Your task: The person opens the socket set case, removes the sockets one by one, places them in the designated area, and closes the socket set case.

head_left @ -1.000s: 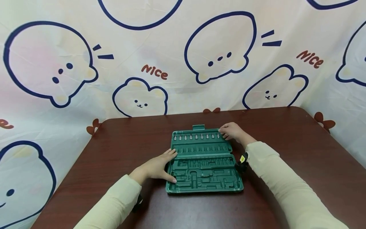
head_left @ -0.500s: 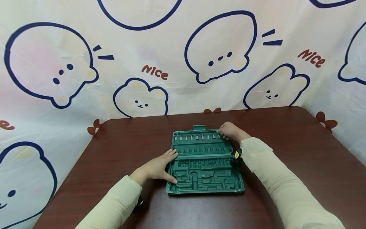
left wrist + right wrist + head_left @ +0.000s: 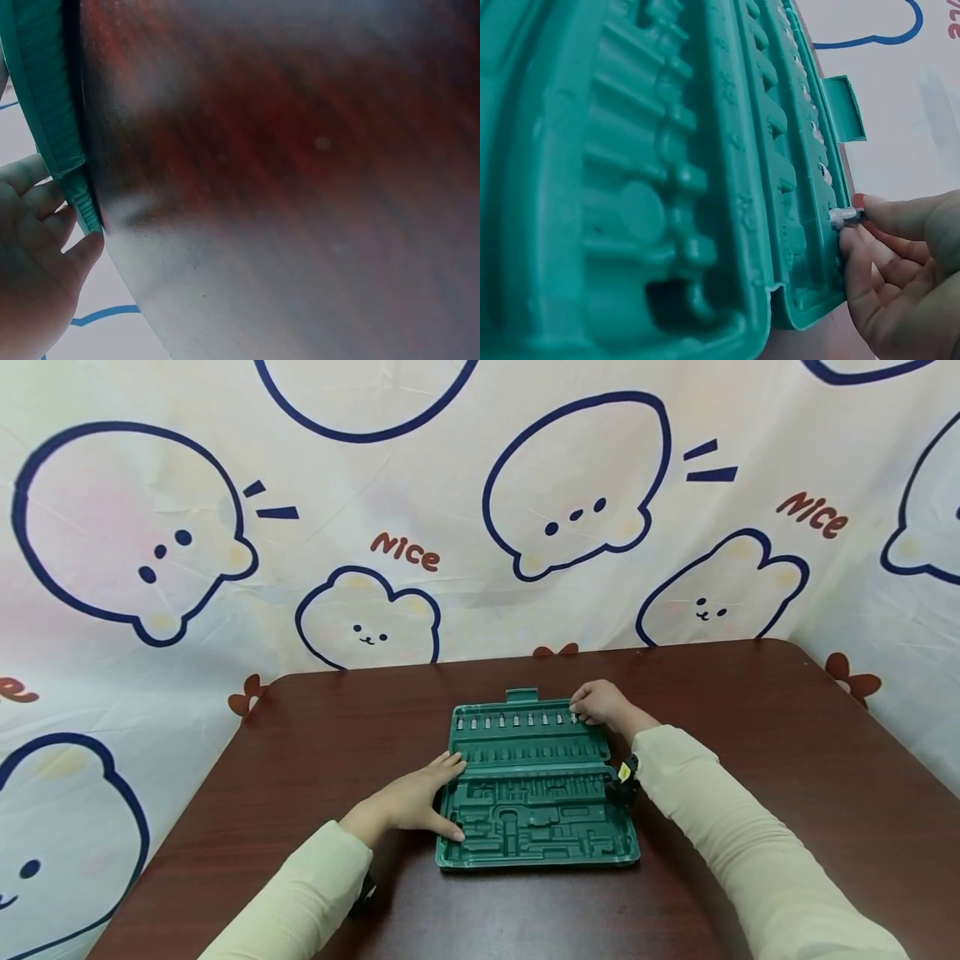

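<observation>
A green plastic tool case lies unfolded on the table, its far half holding a row of small silver bit sockets. At the case's left side, my left hand rests with thumb and fingers spread, touching the edge. My right hand is at the far right corner, where its thumb and finger pinch a silver bit socket with a knurled end at the right end of the row. The left wrist view shows the fingertips of my left hand against the case's side wall.
The near half of the case has moulded hollows of various shapes. A latch tab sticks out from the far edge. Beyond the dark brown table hangs a printed white cloth.
My right wrist has shifted slightly left, with the fingers staying at the right end of the socket row. My left hand and the case have not visibly moved.
</observation>
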A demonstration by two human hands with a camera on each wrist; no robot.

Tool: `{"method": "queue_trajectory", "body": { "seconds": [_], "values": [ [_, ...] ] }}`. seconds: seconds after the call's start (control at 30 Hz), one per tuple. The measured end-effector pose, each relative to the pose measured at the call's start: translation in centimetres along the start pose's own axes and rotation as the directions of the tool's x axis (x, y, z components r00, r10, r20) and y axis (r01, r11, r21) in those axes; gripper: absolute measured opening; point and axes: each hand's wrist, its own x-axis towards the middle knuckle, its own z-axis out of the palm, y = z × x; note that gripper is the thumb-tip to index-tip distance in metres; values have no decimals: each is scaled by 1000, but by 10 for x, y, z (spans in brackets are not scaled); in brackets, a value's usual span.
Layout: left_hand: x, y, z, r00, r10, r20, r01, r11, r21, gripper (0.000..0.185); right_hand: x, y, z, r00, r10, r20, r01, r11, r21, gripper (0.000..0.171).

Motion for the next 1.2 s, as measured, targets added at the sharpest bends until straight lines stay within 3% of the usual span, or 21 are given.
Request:
{"method": "queue_trajectory", "body": {
  "seconds": [0.27, 0.5, 0.73, 0.97, 1.2],
  "values": [
    [0, 2, 0, 1000, -1, 0, 1, 1000, -5, 100, -1, 4, 0, 999, 17, -32, -14, 996, 87, 18],
    [0, 2, 0, 1000, -5, -4, 5, 1000, -6, 100, -1, 6, -4, 993, 67, -99, -39, 963, 266, 24],
    [2, 1, -2, 1000, -6, -3, 6, 1000, 23, 101, -12, 9, -14, 996, 51, -75, -21, 932, 361, 29],
    [0, 2, -2, 1000, 4, -2, -4, 999, 34, 101, -30, 17, -28, 996, 5, -92, 27, 940, 341, 35],
    [-2, 0, -2, 1000, 26, -13, -25, 998, 64, 100, -44, 31, -47, 994, 18, -110, 17, 950, 313, 39]
  ]
}}
